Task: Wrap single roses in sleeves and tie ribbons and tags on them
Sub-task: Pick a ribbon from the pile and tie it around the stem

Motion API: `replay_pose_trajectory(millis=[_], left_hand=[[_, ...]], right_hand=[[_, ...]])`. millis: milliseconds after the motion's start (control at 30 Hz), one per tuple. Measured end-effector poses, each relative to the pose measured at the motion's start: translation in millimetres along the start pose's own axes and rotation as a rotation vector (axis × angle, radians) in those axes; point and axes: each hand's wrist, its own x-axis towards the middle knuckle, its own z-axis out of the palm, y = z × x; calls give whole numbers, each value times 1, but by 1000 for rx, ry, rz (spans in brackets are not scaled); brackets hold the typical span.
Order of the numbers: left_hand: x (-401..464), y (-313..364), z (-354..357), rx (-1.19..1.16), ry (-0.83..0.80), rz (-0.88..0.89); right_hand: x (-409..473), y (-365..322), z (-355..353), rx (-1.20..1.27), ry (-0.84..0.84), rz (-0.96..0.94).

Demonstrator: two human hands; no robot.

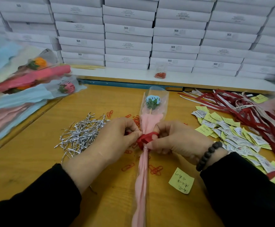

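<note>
Nearest the camera, two black sleeves (pixel 35 194) are seen, and between them the pink tail of a wrapped rose (pixel 143 161) is laid lengthwise on the wooden tabletop (pixel 27 161), its lower end cut off by the frame edge. The blue flower head is enclosed in a clear sleeve on which "LOVE YOU" is printed. A red ribbon (pixel 144 139) is wound round the gathered waist of the wrapping. One side of it is pinched by the curled fingers of the left hand (pixel 117 136), the other by those of the right hand (pixel 174 141), on whose wrist a dark bead bracelet (pixel 207 156) is worn. The knot itself is partly hidden by the fingertips.

Just left of the hands a heap of silver twist ties (pixel 79 135) is spread; red paper clips (pixel 155 170) are scattered under and around the rose. A yellow handwritten note (pixel 181 181) lies beside the right wrist, its writing not legible. Further right, yellow and white tags (pixel 228 133), some bearing QR codes, are piled beside red and white ribbons (pixel 248 108). Finished wrapped roses (pixel 35 76) are blurred at far left. Behind, stacked white boxes (pixel 128 28) are marked "SGS"; the smaller print cannot be read.
</note>
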Motion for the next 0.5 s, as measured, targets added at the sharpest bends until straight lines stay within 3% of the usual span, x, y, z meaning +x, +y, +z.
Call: replay_pose_trajectory(millis=[167,333,500], left_hand=[[1,-2,1,8,-2,5],[1,-1,0,21,1,-7],[0,-1,-2,17,26,-25]], right_hand=[[-3,-4,-3,83,34,-1],[-2,-3,-9,-174,159,-11],[-2,-1,-13,-255,185,-28]])
